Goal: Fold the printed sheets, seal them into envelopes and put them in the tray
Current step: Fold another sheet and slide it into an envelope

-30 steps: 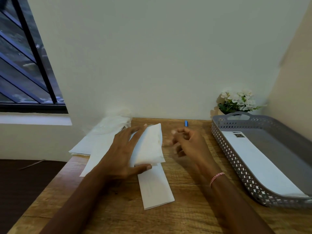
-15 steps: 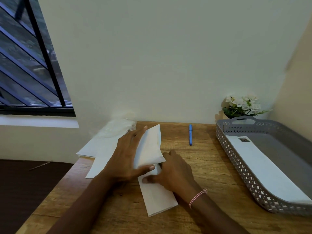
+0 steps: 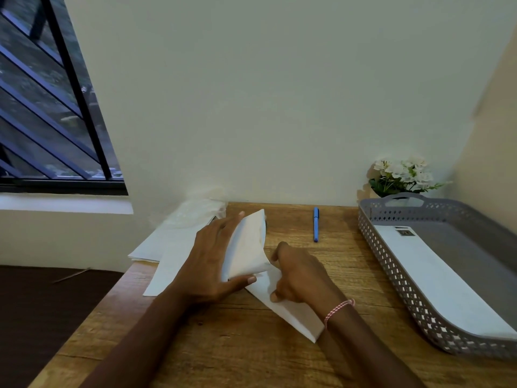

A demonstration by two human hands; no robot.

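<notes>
– Wooden worktop (image 3: 251, 359) against a pale wall, window (image 3: 56, 107) far left. Progress?
– Partway. One flat envelope (image 3: 436, 275) lies in the grey tray (image 3: 391, 275) on the right, so I'd judge one round done. Sealed or not, can't tell.
– Current one?
– Looks like the stuffing step. Left hand (image 3: 212, 264) holds an envelope (image 3: 249, 247) mid-worktop: fingers straight along its back, thumb pinching from below. It bulges as if the mouth is open. Right hand (image 3: 299, 275) has its fingers curled on a folded sheet (image 3: 293, 315), gripping the far end right at the envelope's near edge.
– Inside yet?
– Can't tell, both hands hide where they meet.
– Left to do?
– Push it in, seal, drop in the tray. Loose sheets (image 3: 167, 247) lie stacked at the left, so more rounds likely.
– Orientation?
– Folded sheet is a narrow strip low on the worktop. Its long axis is diagonal: near end toward the person's right, far end pointing up-left at the envelope. The held envelope's long axis runs away from the person toward the wall, near end at the thumb. The flat envelope's long axis follows the tray's length, dark printed mark at the far end.
– Extras?
– Blue pen (image 3: 315, 224) between the hands and the tray, lengthwise toward the wall. White flowers (image 3: 402, 175) behind the tray.
</notes>
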